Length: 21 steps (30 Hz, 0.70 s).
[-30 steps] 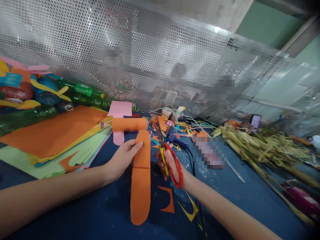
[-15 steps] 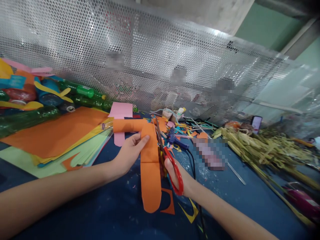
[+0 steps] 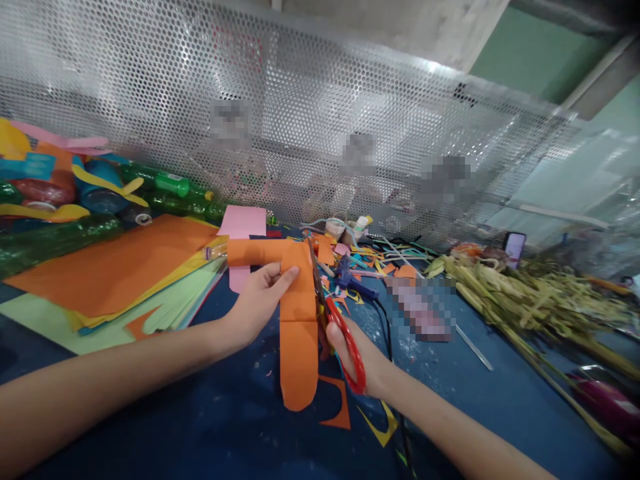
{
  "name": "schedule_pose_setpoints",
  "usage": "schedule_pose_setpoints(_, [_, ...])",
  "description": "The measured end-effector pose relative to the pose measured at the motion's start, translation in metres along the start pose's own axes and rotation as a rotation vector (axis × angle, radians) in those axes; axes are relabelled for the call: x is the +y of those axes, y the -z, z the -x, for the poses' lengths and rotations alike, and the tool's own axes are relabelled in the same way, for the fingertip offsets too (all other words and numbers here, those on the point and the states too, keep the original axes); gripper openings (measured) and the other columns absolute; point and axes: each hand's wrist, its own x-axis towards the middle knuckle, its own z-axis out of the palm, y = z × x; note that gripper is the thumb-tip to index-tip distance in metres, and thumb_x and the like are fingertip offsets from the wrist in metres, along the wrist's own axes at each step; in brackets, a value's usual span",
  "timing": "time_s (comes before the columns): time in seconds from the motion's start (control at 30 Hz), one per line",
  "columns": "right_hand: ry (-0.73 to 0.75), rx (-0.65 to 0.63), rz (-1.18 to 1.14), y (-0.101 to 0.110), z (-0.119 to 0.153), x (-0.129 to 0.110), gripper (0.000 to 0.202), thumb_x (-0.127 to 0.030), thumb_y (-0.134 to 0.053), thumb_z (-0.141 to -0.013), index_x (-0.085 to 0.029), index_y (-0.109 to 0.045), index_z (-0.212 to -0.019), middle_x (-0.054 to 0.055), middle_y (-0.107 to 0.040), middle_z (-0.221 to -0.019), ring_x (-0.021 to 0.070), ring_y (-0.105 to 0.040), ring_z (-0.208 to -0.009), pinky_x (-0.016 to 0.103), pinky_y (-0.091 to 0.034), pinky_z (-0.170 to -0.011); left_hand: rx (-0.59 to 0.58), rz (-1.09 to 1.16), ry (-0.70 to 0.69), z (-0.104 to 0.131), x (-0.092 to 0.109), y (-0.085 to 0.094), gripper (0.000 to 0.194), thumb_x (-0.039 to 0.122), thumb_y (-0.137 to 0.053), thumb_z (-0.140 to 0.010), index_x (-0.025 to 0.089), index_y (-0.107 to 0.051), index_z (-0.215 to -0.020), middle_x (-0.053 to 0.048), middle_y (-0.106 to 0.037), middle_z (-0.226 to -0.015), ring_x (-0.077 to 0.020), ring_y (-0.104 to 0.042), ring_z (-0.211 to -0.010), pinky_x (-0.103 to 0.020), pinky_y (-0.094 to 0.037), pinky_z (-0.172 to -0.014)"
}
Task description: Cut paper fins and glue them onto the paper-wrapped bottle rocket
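Note:
My left hand [image 3: 260, 300] pinches an orange paper strip [image 3: 299, 347] between thumb and fingers. The strip has a rounded lower end and a crease across it. Its upper part meets an orange paper-wrapped bottle [image 3: 260, 252], whose clear neck points left. My right hand [image 3: 353, 350] grips red-handled scissors [image 3: 350, 343], the blades pointing up along the strip's right edge. Whether the blades touch the paper I cannot tell. Behind the bottle lies a pink paper piece [image 3: 243, 220], partly hidden by it.
Stacked coloured paper [image 3: 115, 267] and green bottles [image 3: 65, 237] lie left. A blue glue gun [image 3: 353, 280] with a black cord sits among paper scraps to the right. Dried husks [image 3: 525, 287] and a phone [image 3: 515, 248] are farther right. A perforated metal screen [image 3: 310, 120] stands behind.
The strip's lower end has risen slightly and shifted a little left. The scissors have moved slightly left and stand a bit closer to its edge. Both hands keep their hold.

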Motion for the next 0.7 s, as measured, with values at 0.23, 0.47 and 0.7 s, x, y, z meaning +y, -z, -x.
schedule_pose_setpoints(0.23, [-0.005,-0.008,0.055,0.0004,0.0002,-0.0061,0.045,-0.056,-0.026,-0.090,-0.023,-0.044,-0.066,0.002,-0.051,-0.062,0.0185,-0.047,-0.059,0.033,-0.039,-0.059,-0.032,0.014,0.024,0.0018,-0.0003,-0.0011,0.025,0.039,-0.061,-0.079,0.016,-0.065,-0.090,-0.004,-0.070,-0.088,-0.0192,-0.064,-0.082,-0.030,-0.050,-0.076])
schedule_pose_setpoints(0.47, [-0.011,0.032,0.028,0.0003,-0.0012,-0.0102,0.039,-0.055,-0.033,-0.089,-0.023,-0.047,-0.072,0.004,-0.056,-0.073,0.0213,-0.051,-0.071,0.034,-0.043,-0.064,-0.050,0.051,0.029,0.0056,-0.0016,-0.0021,0.027,0.039,-0.061,-0.079,0.018,-0.065,-0.096,-0.004,-0.070,-0.096,-0.0205,-0.064,-0.091,-0.030,-0.050,-0.080])
schedule_pose_setpoints(0.7, [-0.025,0.000,0.009,0.0000,-0.0007,-0.0067,0.041,-0.057,-0.032,-0.088,-0.023,-0.044,-0.069,0.001,-0.051,-0.062,0.0190,-0.048,-0.061,0.030,-0.040,-0.055,-0.034,0.026,0.034,0.0047,-0.0012,-0.0017,0.028,0.040,-0.062,-0.078,0.016,-0.065,-0.092,-0.006,-0.070,-0.096,-0.0213,-0.064,-0.089,-0.030,-0.051,-0.078])
